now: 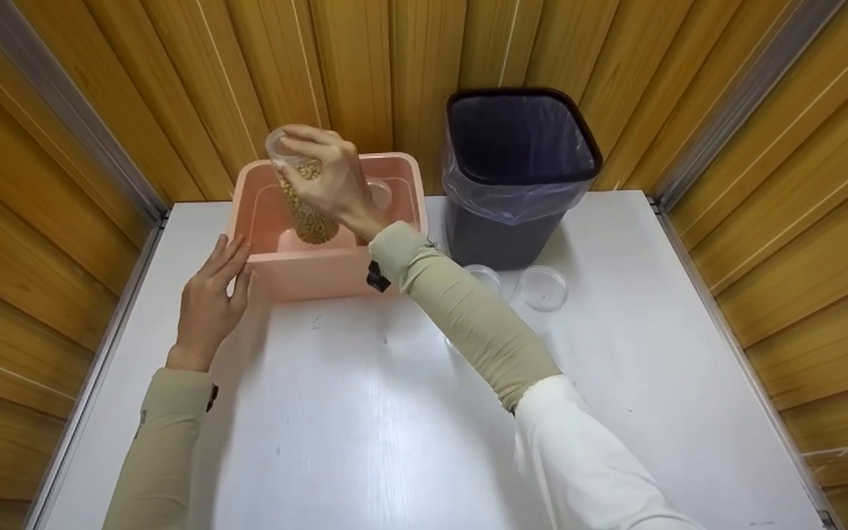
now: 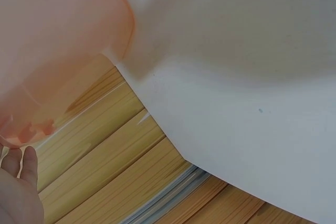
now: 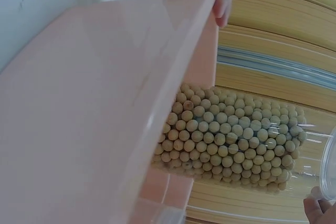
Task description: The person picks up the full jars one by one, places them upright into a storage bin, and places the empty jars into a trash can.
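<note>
A clear cylindrical jar [image 1: 313,221] full of round beige beans is held in my right hand [image 1: 332,177], with thumb and fingers round its upper end. It tilts over the inside of a pink plastic bin [image 1: 313,276]. In the right wrist view the bean-filled jar [image 3: 231,135] passes behind the bin's rim, which hides its lower end. My left hand [image 1: 210,302] touches the bin's front left corner with extended fingers; its fingertips [image 2: 29,161] meet the rim in the left wrist view. Inside the bin another clear round piece [image 1: 378,193] shows, partly behind my right wrist.
A dark grey trash can [image 1: 501,239] with a clear liner stands right of the bin. Clear round lid-like pieces [image 1: 543,288] lie in front of it, some partly behind my right sleeve. Wood-patterned panels [image 1: 424,66] enclose the white table [image 1: 336,412] on three sides.
</note>
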Motion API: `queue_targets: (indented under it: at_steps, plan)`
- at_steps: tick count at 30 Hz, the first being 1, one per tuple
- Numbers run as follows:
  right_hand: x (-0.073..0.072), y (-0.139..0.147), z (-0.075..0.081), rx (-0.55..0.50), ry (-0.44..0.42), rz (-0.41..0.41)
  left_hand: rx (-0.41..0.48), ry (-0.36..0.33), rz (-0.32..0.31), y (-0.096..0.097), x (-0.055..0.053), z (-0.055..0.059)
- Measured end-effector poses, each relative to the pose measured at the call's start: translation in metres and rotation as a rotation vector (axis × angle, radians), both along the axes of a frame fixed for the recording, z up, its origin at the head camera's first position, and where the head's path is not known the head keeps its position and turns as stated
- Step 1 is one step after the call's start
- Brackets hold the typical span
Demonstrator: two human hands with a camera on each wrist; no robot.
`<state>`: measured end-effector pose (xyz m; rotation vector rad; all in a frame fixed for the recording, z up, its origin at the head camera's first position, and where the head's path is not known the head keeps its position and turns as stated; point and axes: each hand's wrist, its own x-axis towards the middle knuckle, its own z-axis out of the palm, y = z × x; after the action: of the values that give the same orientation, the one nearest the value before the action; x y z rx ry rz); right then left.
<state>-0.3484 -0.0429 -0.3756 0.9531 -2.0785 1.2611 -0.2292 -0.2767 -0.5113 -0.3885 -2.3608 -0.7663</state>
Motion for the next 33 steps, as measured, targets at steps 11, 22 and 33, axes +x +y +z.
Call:
queue_targets:
  at_steps: [11,22,33]
  plan:
    - [-0.003,-0.003,-0.026,0.055,-0.057,-0.072,-0.006,0.004,-0.015,0.003,-0.001,-0.002]
    - [-0.005,-0.012,-0.046,0.085,-0.087,-0.059,0.002,0.015,-0.007,-0.002,0.0,-0.003]
    - [-0.005,-0.017,-0.054,0.152,-0.143,-0.074,0.007,-0.007,-0.004,-0.001,-0.002,-0.002]
